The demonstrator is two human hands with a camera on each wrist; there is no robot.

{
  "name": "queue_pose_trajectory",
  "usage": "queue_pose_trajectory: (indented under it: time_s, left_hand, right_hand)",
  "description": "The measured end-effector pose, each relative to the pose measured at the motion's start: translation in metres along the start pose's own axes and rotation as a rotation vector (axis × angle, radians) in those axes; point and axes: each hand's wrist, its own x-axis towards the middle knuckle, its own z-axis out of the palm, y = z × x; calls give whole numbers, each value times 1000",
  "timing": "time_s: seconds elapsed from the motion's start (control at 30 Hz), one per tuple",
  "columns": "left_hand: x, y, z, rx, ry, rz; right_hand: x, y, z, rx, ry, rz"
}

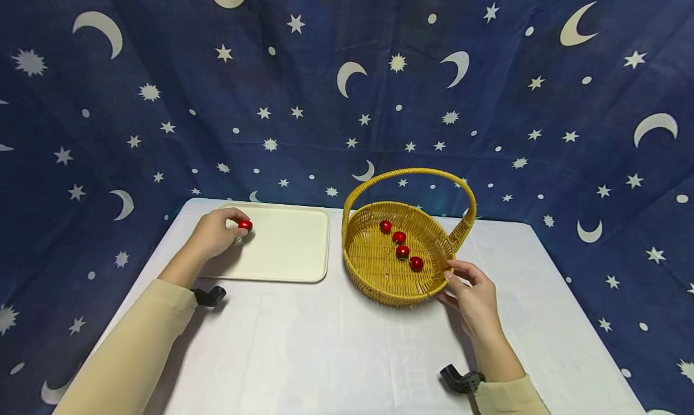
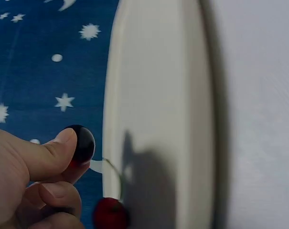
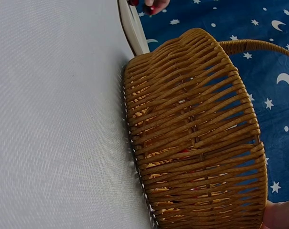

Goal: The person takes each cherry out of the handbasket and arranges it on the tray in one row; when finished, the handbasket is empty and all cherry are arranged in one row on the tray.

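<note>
My left hand pinches a dark red cherry between thumb and fingertips, above the left part of a cream tray. Another cherry with a green stem shows by the tray just below that hand in the left wrist view; in the head view the hand hides it. With thumb and fingers, my right hand holds the right front rim of a yellow wicker basket. Several red cherries lie in a slanting row on the basket's floor.
A white cloth covers the table. The basket's tall arched handle rises over its bowl, to the right of the tray. Behind and beside the table hangs a dark blue curtain with moons and stars.
</note>
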Motion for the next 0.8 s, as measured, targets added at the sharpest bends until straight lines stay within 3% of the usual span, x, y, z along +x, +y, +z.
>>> queue_pose_trajectory:
  time_s: [0.33, 0.8]
  left_hand:
    - [-1, -7, 7, 82, 8, -25]
    - [-1, -7, 2, 97, -51, -40]
  right_hand:
    - [1, 0, 0, -13, 5, 7]
    - [2, -1, 2, -37, 8, -1]
